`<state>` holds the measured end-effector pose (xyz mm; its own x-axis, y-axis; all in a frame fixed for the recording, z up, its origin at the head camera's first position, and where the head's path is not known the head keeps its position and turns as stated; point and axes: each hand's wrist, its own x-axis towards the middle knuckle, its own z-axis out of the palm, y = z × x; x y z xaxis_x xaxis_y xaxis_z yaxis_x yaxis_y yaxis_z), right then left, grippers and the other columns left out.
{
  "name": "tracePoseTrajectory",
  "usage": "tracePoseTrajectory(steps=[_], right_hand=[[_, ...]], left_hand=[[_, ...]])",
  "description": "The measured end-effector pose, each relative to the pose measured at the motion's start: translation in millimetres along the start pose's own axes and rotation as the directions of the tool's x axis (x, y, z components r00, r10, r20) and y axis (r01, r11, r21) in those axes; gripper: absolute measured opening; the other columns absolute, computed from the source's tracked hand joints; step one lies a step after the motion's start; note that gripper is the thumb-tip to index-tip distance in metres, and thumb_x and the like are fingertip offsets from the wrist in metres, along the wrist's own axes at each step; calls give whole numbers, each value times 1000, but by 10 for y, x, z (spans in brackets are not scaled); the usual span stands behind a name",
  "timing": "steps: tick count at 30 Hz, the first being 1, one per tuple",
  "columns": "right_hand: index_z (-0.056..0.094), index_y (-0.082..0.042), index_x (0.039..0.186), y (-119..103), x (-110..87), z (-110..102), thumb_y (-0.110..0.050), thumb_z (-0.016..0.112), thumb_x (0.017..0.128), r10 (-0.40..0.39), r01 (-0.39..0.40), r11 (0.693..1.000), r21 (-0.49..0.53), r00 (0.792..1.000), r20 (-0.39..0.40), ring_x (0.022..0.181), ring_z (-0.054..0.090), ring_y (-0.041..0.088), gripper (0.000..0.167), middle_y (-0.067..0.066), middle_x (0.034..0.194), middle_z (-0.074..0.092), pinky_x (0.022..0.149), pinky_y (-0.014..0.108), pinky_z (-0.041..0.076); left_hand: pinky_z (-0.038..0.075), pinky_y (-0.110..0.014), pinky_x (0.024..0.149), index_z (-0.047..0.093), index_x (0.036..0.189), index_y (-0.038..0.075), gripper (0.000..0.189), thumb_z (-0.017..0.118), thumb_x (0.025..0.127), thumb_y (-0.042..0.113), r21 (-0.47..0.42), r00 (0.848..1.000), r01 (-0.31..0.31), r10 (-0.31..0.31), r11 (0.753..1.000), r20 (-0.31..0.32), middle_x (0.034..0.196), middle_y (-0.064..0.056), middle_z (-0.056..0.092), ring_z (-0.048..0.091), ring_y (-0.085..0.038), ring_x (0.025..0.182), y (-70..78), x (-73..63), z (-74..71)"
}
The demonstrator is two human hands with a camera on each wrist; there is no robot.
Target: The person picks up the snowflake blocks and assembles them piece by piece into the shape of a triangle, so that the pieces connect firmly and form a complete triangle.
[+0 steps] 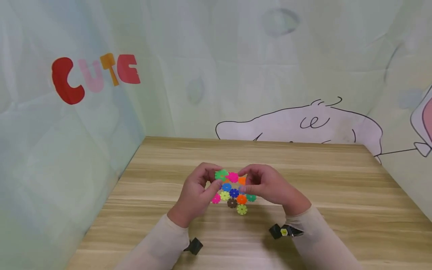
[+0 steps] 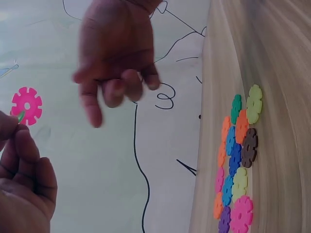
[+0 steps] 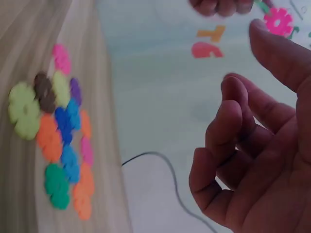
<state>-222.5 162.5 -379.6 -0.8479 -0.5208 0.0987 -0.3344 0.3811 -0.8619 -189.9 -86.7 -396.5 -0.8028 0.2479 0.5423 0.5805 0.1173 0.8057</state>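
My left hand (image 1: 199, 189) pinches a green notched plastic disc (image 1: 221, 175) between thumb and fingers. Joined to that disc is a pink flower-shaped disc (image 1: 233, 177), which stands out free in the left wrist view. Close to the pink disc on the other side is my right hand (image 1: 266, 183), its fingers loosely bent. The right wrist view shows a gap between the thumb and fingers of this hand (image 3: 252, 155), with nothing held. Both hands are raised above the table.
On the wood-grain table (image 1: 152, 225) lie several flower discs in a loose group, among them a brown one (image 1: 232, 203), a dark blue one (image 1: 234, 193) and a yellow-green one (image 1: 242, 209). Behind the table stands a printed backdrop (image 1: 189, 75).
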Motion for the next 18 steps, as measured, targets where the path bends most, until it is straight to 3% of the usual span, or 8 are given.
tracePoseTrajectory(steps=[6, 11, 18], right_hand=[[77, -13, 116, 239, 73, 61, -16, 84, 90, 121, -92, 976, -198, 983, 138, 73, 58, 19, 27, 0, 79, 62, 61, 30, 52], [79, -13, 109, 346, 104, 139, -15, 85, 88, 167, -109, 963, -246, 959, 229, 72, 57, 17, 22, -2, 78, 64, 64, 31, 51], [79, -18, 100, 360, 109, 222, -10, 87, 85, 239, -152, 933, -327, 940, 245, 77, 57, 18, 19, -3, 82, 65, 70, 32, 50]], left_hand=[[57, -24, 73, 62, 126, 3, 30, 64, 98, -7, -45, 1000, -5, 4, 999, -13, 93, -10, 60, 60, -15, 81, -17, 2, -12], [56, -24, 72, 62, 125, 3, 30, 63, 97, -8, -51, 1000, -13, 12, 999, -19, 91, -10, 59, 60, -16, 80, -22, 6, -19], [55, -24, 72, 63, 126, 6, 31, 63, 98, -7, -48, 1000, -1, 0, 999, -30, 91, -9, 58, 59, -16, 79, -14, 5, -29]])
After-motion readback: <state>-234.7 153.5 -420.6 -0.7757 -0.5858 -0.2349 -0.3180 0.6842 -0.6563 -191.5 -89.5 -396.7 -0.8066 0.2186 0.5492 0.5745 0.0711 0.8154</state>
